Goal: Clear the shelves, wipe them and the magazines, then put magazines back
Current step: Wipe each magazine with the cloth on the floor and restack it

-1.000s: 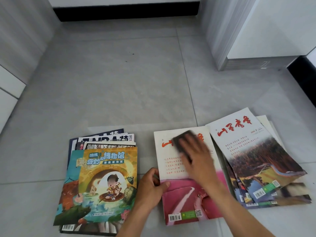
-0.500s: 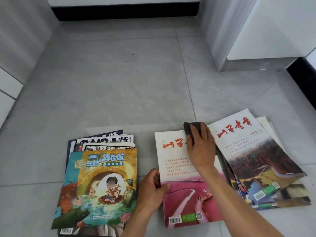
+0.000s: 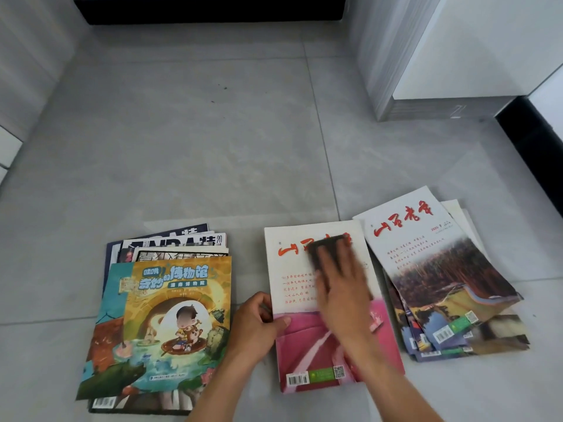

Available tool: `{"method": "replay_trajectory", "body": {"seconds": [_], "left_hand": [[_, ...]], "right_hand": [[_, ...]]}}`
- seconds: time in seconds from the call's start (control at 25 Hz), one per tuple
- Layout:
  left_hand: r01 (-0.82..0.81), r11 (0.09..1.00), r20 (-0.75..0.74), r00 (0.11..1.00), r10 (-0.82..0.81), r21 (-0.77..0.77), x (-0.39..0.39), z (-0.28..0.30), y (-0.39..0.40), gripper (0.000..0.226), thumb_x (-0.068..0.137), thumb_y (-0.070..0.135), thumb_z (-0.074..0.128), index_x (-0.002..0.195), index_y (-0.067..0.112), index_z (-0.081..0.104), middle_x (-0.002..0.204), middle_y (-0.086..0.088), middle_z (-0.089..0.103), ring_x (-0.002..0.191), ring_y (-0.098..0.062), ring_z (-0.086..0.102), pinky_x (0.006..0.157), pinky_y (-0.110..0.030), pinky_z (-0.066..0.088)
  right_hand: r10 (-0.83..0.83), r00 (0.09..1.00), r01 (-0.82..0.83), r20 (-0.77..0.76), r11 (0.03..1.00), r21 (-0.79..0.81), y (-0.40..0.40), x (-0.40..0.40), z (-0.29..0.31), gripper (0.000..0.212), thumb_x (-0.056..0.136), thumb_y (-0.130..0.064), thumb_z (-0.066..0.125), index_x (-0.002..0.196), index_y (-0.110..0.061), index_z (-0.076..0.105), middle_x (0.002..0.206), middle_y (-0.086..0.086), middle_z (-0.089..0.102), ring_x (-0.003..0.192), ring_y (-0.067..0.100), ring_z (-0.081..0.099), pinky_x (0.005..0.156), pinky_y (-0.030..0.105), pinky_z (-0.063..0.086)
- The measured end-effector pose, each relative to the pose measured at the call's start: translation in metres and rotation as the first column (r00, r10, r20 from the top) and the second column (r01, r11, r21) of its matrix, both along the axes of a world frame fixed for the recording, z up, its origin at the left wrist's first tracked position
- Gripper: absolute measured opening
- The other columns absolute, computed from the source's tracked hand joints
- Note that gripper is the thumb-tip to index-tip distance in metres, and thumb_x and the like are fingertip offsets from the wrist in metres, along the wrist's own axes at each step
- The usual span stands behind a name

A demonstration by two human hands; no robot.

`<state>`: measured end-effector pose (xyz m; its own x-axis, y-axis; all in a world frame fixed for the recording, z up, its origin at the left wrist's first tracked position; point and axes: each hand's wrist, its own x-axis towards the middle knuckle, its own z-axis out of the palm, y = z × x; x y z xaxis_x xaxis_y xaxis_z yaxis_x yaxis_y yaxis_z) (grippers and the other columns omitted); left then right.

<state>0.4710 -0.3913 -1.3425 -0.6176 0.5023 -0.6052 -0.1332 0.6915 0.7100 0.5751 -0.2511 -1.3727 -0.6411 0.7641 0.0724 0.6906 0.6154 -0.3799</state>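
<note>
Right hand [image 3: 341, 284] flat, pressing dark cloth [image 3: 327, 249] on white-and-pink magazine [image 3: 304, 345]; left hand [image 3: 259, 327] pinching its left edge; glossy cover could crease if grip slips

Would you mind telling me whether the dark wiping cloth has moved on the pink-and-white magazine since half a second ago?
Yes. The dark wiping cloth under the right hand has slid left and nearer, from the pink-and-white magazine's top right corner onto its red title.
</note>
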Motion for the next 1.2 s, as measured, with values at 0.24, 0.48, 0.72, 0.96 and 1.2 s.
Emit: {"method": "replay_trajectory", "body": {"seconds": [0.24, 0.48, 0.72, 0.96, 1.2], "left_hand": [[-0.033, 0.999, 0.16, 0.987, 0.032, 0.007, -0.008, 0.008, -0.009, 0.005, 0.087, 0.003, 0.07, 0.088, 0.008, 0.069, 0.088, -0.011, 0.072, 0.073, -0.019, 0.07, 0.063, -0.027, 0.059], [-0.075, 0.997, 0.139, 0.987, 0.078, -0.03, -0.006, 0.007, -0.005, 0.009, 0.085, 0.004, 0.073, 0.081, 0.008, 0.066, 0.078, -0.007, 0.071, 0.068, -0.016, 0.067, 0.061, -0.026, 0.053], [-0.075, 0.996, 0.156, 0.984, 0.08, -0.042, -0.008, 0.006, -0.006, 0.008, 0.087, 0.001, 0.069, 0.083, 0.005, 0.064, 0.078, -0.006, 0.069, 0.066, -0.017, 0.066, 0.058, -0.026, 0.056], [-0.133, 0.991, 0.249, 0.96, 0.127, 0.005, -0.011, 0.015, -0.008, 0.023, 0.091, -0.007, 0.052, 0.082, 0.003, 0.072, 0.08, -0.017, 0.075, 0.07, -0.025, 0.07, 0.072, -0.035, 0.061], [-0.287, 0.957, 0.352, 0.899, 0.259, 0.029, -0.007, 0.019, -0.009, 0.03, 0.089, -0.012, 0.043, 0.081, -0.002, 0.069, 0.074, -0.022, 0.072, 0.064, -0.029, 0.066, 0.069, -0.041, 0.057]], "right_hand": [[0.188, 0.982, -0.187, 0.0, 0.982, 0.034, -0.007, 0.054, -0.008, 0.047, 0.103, -0.044, 0.035, 0.147, -0.031, 0.046, 0.161, 0.0, 0.029, 0.149, 0.024, 0.027, 0.116, 0.052, 0.035], [0.411, 0.911, -0.409, -0.031, 0.911, 0.052, -0.107, 0.079, -0.009, 0.05, 0.095, -0.038, 0.052, 0.145, -0.031, 0.05, 0.161, 0.003, 0.032, 0.149, 0.025, 0.029, 0.116, 0.045, 0.032], [-0.133, 0.991, 0.133, -0.024, 0.991, -0.002, -0.056, 0.125, -0.01, 0.053, 0.095, -0.042, 0.043, 0.145, -0.024, 0.05, 0.162, 0.002, 0.027, 0.147, 0.03, 0.029, 0.109, 0.053, 0.041], [0.316, 0.948, -0.315, -0.032, 0.949, 0.017, -0.098, 0.061, -0.004, 0.052, 0.093, -0.034, 0.048, 0.145, -0.03, 0.048, 0.16, 0.001, 0.034, 0.149, 0.023, 0.028, 0.12, 0.039, 0.026], [0.358, 0.934, -0.358, -0.01, 0.933, -0.041, -0.002, -0.07, 0.0, 0.051, 0.095, -0.035, 0.04, 0.143, -0.023, 0.051, 0.157, 0.01, 0.039, 0.145, 0.033, 0.034, 0.114, 0.051, 0.036]]}}
